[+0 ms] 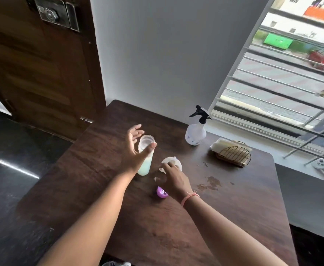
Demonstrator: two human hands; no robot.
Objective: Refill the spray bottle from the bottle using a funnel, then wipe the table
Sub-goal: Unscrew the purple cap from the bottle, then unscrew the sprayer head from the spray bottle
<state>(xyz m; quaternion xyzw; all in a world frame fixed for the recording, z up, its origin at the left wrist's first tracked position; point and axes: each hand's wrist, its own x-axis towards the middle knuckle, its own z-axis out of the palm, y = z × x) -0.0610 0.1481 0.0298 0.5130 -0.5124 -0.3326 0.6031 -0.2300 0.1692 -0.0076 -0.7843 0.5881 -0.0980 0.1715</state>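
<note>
A dark wooden table (176,217) stands against a white wall beside a barred window, a brown door to its left. Over it, a person's left hand (135,148) hangs with fingers spread and loose, gripping nothing, its thumb lying across the front of an uncapped clear bottle (145,164) that stands upright and holds pale green liquid in its lower part. The right hand (173,179), a pink thread band at the wrist, reaches down to a white funnel (172,163) lying on the tabletop just right of the bottle; its fingertips appear to pinch the funnel's near rim, though blur makes the hold hard to confirm. The white spray bottle (195,132), its black trigger head in place, stands upright well apart at the far edge, near the window sill. To its right, a gold wire holder (234,155) carries a stack of pale napkins. A small purple cap (161,192) rests on the table under the right wrist. A brownish wet stain (209,184) and a few crumbs mark the wood to the right.
</note>
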